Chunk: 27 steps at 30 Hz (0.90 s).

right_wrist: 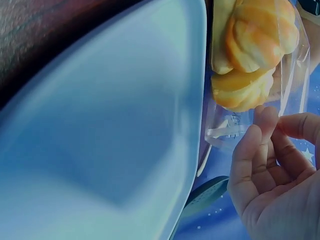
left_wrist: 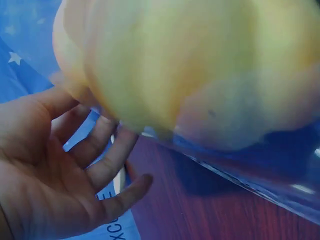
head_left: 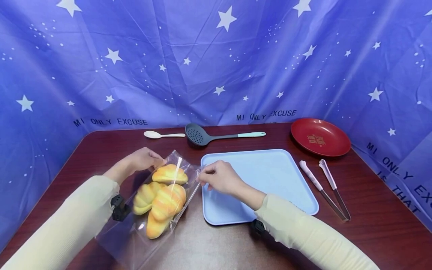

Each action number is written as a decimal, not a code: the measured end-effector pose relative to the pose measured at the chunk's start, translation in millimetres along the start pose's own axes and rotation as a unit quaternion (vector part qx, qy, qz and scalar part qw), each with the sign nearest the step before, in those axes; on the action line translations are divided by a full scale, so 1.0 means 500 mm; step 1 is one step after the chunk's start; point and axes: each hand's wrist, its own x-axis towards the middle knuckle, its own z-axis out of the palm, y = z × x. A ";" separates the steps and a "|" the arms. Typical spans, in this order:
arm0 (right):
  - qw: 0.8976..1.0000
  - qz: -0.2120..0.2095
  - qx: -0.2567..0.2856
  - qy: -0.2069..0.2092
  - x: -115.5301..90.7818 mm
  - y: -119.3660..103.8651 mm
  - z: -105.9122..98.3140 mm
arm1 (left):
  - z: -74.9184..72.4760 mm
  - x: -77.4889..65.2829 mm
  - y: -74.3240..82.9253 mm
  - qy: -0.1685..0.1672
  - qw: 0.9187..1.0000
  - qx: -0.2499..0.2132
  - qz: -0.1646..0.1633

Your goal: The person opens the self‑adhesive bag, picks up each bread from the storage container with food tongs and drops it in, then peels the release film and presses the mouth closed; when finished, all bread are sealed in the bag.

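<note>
Head view: my L hand, at abt 12 o'c on the clear bag, pinches its edge w/ the fingers. My R hand, at abt 2 o'c on it, pinches the other side betw. thumb & fingers. 4 pcs of bread lie bunched inside; the bag's at abt 7 o'c in view. Just beside it, the blue tray sits on the table. Round the tray: spoon at 10 o'c, skimmer at 11, red plate at 2, tongs at 3, legs spread.

L wrist view: bread seen thru the bag, approx. 10 to 3 o'c. L hand's at 8, other fingers loosely bent; thumb contact's blurred.

R wrist view: tray fills abt 9 o'c, bread in bag at 2. R hand's at 4, thumb & fingertips meeting at the bag.
</note>
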 end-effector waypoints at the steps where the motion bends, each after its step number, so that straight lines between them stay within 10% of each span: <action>1: 1.000 -0.004 -0.002 0.002 0.000 0.000 -0.002 | -0.002 -0.002 -0.002 0.017 1.000 0.005 0.001; 9: 0.998 -0.048 0.007 0.041 0.006 -0.011 -0.027 | -0.031 -0.038 -0.004 0.152 0.985 -0.039 0.065; 16: 0.985 -0.119 -0.001 0.123 0.010 -0.033 -0.056 | -0.050 -0.089 0.018 0.261 0.947 -0.103 0.157; 22: 0.955 -0.217 -0.043 0.199 0.019 -0.052 -0.065 | -0.036 -0.117 0.019 0.337 0.903 -0.152 0.221; 27: 0.945 -0.242 -0.106 0.193 0.024 -0.061 -0.061 | -0.009 -0.124 -0.004 0.371 0.897 -0.101 0.219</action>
